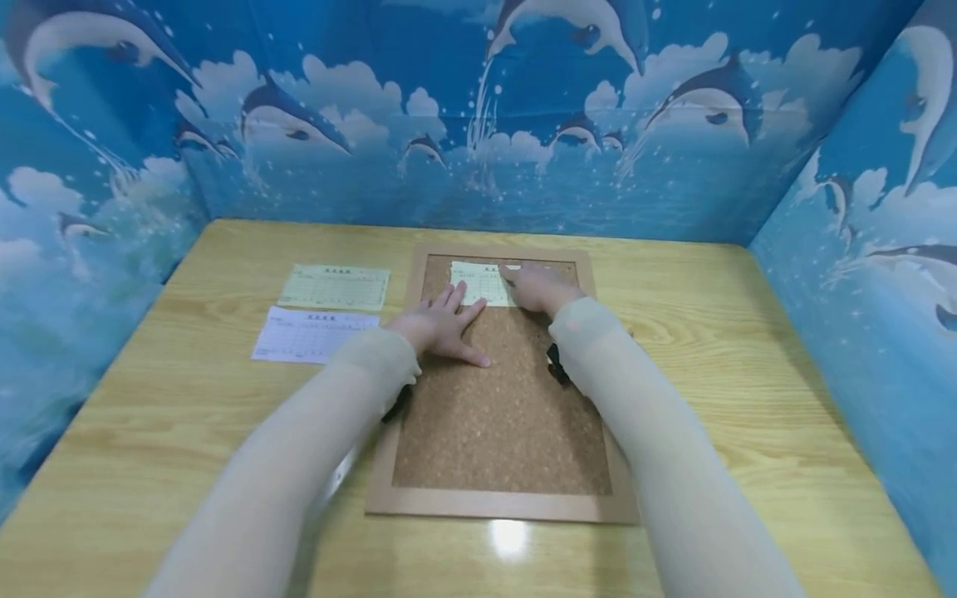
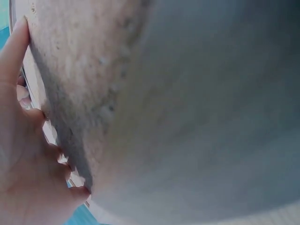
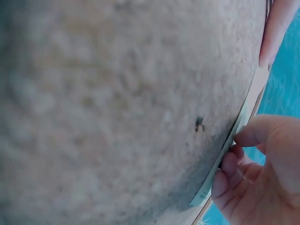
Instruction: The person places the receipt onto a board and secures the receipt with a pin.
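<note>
A pale green printed paper form lies near the top of a framed cork board. My left hand rests with spread fingers on the cork, its fingertips at the form's left part and lower edge. In the left wrist view the left hand's fingers reach out over the cork. My right hand covers the form's right part. In the right wrist view, the right hand has bent fingers with the thumb close by, right at the green form; I cannot tell whether they pinch something small.
Left of the board, another green form and a pale lilac form lie on the wood-grain table. A small dark mark shows on the cork. Dolphin-printed cloth surrounds the table at the back and sides.
</note>
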Demonstrator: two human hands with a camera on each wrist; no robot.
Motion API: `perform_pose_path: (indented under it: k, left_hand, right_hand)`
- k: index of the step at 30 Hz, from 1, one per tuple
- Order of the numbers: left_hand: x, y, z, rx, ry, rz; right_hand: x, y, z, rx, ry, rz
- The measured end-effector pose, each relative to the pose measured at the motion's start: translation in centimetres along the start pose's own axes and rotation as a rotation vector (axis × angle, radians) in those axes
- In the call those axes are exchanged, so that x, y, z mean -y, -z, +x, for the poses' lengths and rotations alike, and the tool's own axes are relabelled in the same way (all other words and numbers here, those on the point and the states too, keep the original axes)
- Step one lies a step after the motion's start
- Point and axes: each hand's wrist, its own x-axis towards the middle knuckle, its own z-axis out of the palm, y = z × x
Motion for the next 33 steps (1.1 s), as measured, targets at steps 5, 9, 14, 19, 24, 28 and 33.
perform_pose_path:
  k: [5,9,14,19,24,28,33]
  left_hand:
    - [0.2,0.0,0.1,-0.028,-0.014,0.01]
    - [0.2,-0.2,0.0,-0.056,-0.027,0.006]
    - [0.4,-0.2,-0.2,-0.076,-0.013,0.001]
    - [0.7,-0.4,-0.6,-0.069,-0.018,0.013]
    - [1.3,-0.8,-1.4,-0.066,-0.025,-0.007]
    - [1.6,-0.9,-2.3,-0.088,-0.044,-0.037]
    - [2.3,-1.0,-3.9,-0.136,-0.077,-0.06]
  right_hand:
    - [-0.1,-0.2,-0.2,-0.016,0.021,0.011]
    - [-0.4,-0.3,-0.7,-0.018,0.037,-0.008]
    - [-0.3,-0.4,-1.6,-0.03,0.063,-0.011]
    - [0.0,-0.8,-2.7,-0.039,0.075,-0.042]
    - [0.0,-1.3,-4.0,-0.044,0.097,-0.048]
    - [-0.4,-1.8,-5.3,-0.044,0.122,0.013]
    - [-1.1,-2.8,-6.5,-0.093,0.17,0.101]
